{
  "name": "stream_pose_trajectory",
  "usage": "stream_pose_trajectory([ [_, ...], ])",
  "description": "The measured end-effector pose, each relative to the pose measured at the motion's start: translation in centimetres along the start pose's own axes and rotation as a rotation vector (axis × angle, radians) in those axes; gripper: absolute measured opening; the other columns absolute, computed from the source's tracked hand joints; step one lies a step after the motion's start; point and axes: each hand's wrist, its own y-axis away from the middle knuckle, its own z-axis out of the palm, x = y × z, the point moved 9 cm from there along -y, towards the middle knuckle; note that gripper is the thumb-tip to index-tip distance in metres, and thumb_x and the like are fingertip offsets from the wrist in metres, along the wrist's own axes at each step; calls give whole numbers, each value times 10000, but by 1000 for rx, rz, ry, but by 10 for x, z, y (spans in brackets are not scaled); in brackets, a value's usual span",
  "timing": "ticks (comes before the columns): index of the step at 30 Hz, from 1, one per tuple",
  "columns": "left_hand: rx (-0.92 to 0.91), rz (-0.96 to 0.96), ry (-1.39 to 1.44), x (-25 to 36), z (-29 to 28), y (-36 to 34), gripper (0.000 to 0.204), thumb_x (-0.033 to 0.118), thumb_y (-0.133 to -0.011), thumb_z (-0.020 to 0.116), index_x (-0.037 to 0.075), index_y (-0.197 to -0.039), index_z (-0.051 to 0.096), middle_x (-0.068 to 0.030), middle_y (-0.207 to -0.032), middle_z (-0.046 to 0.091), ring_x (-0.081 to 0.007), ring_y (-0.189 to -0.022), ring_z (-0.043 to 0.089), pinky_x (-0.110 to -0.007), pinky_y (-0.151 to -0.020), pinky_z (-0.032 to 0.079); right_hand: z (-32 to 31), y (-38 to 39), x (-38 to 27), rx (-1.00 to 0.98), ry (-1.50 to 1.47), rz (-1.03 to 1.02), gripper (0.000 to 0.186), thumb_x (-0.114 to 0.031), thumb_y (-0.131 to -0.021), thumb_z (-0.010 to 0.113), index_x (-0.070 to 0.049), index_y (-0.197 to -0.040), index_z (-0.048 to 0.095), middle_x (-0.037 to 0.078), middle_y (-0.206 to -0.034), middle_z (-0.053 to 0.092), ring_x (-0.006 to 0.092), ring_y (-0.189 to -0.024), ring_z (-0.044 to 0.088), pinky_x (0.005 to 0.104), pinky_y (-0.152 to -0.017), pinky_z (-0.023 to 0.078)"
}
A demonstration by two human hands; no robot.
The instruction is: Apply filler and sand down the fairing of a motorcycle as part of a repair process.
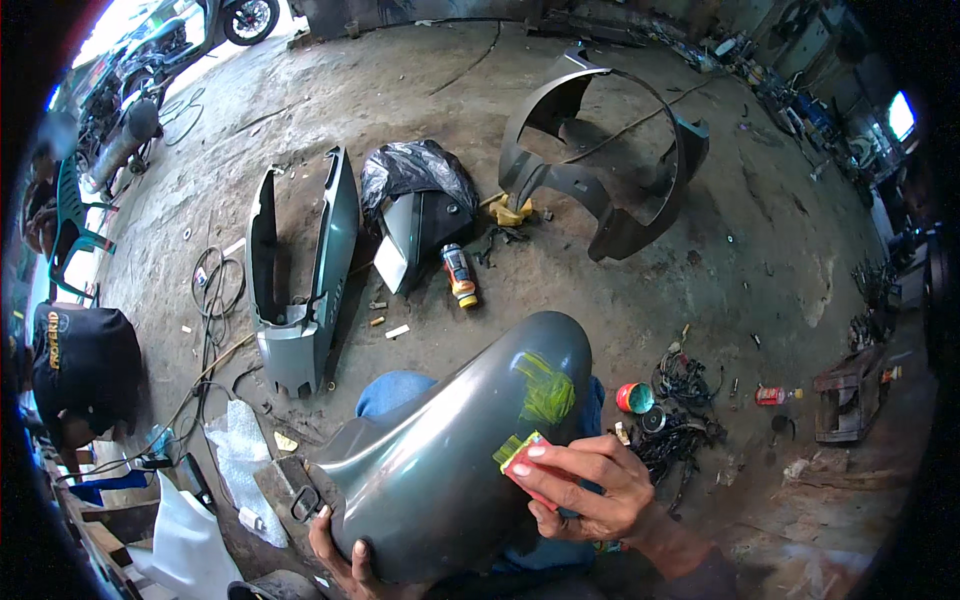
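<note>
Low in the centre of the frame, a glossy grey curved plastic fender [450, 470] rests across the person's lap. The right hand [590, 490] has its fingers [560, 455] clamped on a small red spreader card [522, 462], touching the fender beside yellow-green putty streaks [546, 390]. The left hand [345, 555] grips the fender's lower edge.

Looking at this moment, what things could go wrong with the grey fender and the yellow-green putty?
1. The grey fender rests only on the knee, steadied by the left hand; it might slip to the concrete floor.
2. The right hand presses a red spreader near wet putty; fingers could smear it.
3. Floor dust may stick to the putty.
</note>
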Motion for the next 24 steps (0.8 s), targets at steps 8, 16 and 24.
stream_pose_trajectory([
  [8,-4,94,-35,13,-2,-5,1193,426,-719,1013,229,-1677,330,-345,-1647,323,-551,-1484,395,-678,-1168,356,-11,-8,-2,28,20,23,388,-189,-833,855,-195,-1221,848,-20,-1230,730,183,-924,645,310,-808,601],
  [16,10,97,-16,5,-1,5,1198,438,-717,1012,225,-1678,328,-352,-1670,287,-559,-1505,368,-687,-1177,348,-3,-4,-1,7,19,-30,374,-161,-865,825,-147,-1238,839,-14,-1234,755,151,-897,642,279,-793,596],
  [24,71,75,-37,5,3,3,1126,591,-744,911,247,-1653,345,-402,-1565,383,-572,-1357,485,-731,-1075,390,4,-28,-18,-21,-19,-84,397,-194,-852,855,-123,-1242,831,14,-1251,738,171,-898,650,300,-787,603],
])
